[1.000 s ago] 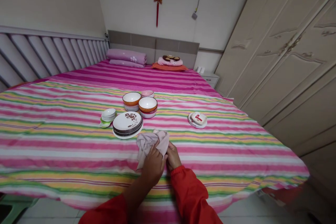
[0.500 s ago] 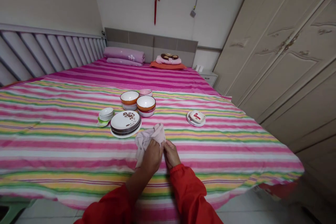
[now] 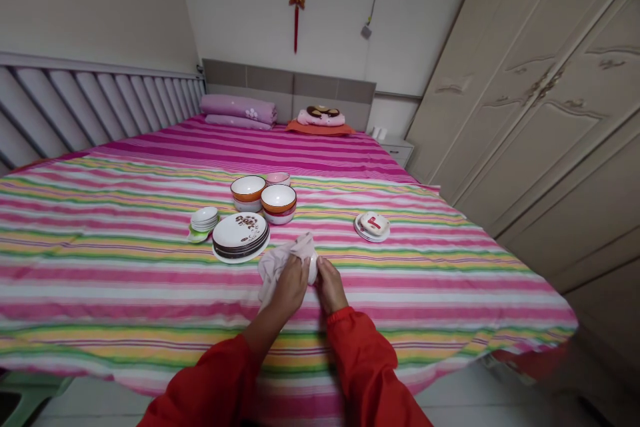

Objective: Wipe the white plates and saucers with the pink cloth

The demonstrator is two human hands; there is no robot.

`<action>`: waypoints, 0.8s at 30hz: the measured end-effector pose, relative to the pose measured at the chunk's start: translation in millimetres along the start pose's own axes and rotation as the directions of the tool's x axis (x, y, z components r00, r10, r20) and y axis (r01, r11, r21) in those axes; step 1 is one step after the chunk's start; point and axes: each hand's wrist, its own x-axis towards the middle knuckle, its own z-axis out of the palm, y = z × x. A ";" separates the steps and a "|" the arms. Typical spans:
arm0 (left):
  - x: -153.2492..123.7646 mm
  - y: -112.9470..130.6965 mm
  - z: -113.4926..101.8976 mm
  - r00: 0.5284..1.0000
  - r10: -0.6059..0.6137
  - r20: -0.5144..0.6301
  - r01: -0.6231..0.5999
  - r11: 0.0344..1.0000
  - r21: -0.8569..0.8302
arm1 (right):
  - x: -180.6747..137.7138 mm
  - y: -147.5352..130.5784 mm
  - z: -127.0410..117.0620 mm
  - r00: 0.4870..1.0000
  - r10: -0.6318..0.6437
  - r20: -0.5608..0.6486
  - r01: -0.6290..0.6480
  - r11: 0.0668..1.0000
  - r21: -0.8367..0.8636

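Note:
A pale pinkish cloth (image 3: 274,265) is bunched in my left hand (image 3: 291,283), whose fingers are closed on it. Between my hands a small white dish (image 3: 313,269) shows, partly covered by the cloth. My right hand (image 3: 330,283) pinches the dish at its right edge. Just beyond the cloth on the left lies a stack of dark-rimmed plates (image 3: 240,232) with a brown flower pattern. Small white bowls (image 3: 204,217) are piled on a green-and-white dish (image 3: 198,236) farther left.
Orange-rimmed bowls (image 3: 279,197) stand stacked behind the plates, near a pink bowl (image 3: 278,178). To the right, a small dish with a red mark (image 3: 374,222) rests on white plates (image 3: 373,237). A striped cloth (image 3: 425,287) covers the bed; a wardrobe (image 3: 540,93) stands right.
My right hand has shifted slightly right and the hands have parted a little, so the small white dish now shows between them. The cloth has moved only slightly.

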 end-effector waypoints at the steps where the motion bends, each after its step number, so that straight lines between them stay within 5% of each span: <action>1: 0.8 -1.4 0.5 1.000 -0.011 0.001 0.011 1.000 -0.011 | 1.7 -0.3 0.0 1.000 0.004 0.003 -0.004 1.000 -0.009; 13: 11.2 -27.1 10.0 0.930 -0.343 0.134 0.358 0.927 -0.113 | -1.5 1.7 -23.6 0.991 0.017 -0.130 -0.014 1.000 0.022; 24: -26.7 -28.2 16.7 0.960 -0.280 0.027 0.279 0.960 0.041 | 4.9 3.4 -23.2 0.948 0.130 -0.290 -0.084 0.983 0.166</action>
